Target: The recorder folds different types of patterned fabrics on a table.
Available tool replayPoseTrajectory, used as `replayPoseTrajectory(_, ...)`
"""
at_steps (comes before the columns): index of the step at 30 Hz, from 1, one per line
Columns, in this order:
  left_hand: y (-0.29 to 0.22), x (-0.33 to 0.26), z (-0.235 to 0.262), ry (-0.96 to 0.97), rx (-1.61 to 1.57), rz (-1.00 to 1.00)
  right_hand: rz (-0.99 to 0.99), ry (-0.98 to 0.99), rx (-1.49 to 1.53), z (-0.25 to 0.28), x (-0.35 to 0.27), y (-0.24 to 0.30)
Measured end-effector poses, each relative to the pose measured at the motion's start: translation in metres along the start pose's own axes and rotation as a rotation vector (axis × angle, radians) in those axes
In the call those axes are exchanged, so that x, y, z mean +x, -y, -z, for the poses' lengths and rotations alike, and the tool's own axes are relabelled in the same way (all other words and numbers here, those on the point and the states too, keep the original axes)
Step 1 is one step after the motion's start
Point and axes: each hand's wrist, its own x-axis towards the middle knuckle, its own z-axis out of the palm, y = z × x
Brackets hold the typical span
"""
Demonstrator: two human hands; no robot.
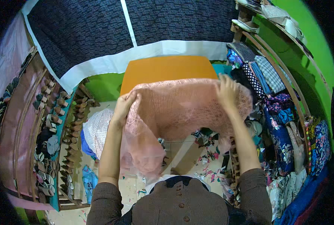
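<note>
A pink lacy, knit-like cloth (182,108) hangs stretched between my two hands in front of me. My left hand (126,105) is closed round its upper left edge, and loose folds drop below that hand, blurred by motion. At the upper right edge, my right hand (227,92) grips the cloth with bent fingers, somewhat smeared by motion. Behind the upper edge of the cloth shows an orange tabletop (170,67), its near part hidden by the cloth.
Wooden racks with shoe lasts and shoes (71,138) line the left side. Stacks of folded fabrics (268,77) fill shelves on the right. A white dotted cloth bundle (99,129) lies beside my left forearm. Coloured scraps (210,161) litter the tiled floor. Dark curtain panels (80,33) hang ahead.
</note>
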Motion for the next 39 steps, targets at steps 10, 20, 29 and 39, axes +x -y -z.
replayPoseTrajectory(10,-0.048,0.028,-0.046,0.049,-0.152,0.04,-0.06,0.665,1.045,0.017,-0.149,0.166)
replayPoseTrajectory(20,-0.019,-0.025,-0.064,-0.274,1.033,-0.707,-0.04,0.514,0.885,0.042,-0.028,0.125)
replayPoseTrajectory(29,0.028,-0.027,-0.023,-0.147,1.364,-0.643,0.361,0.461,0.637,0.044,0.018,0.114)
replayPoseTrajectory(39,-0.024,0.026,0.001,0.215,1.213,-0.463,0.186,0.681,0.612,0.051,0.043,0.094)
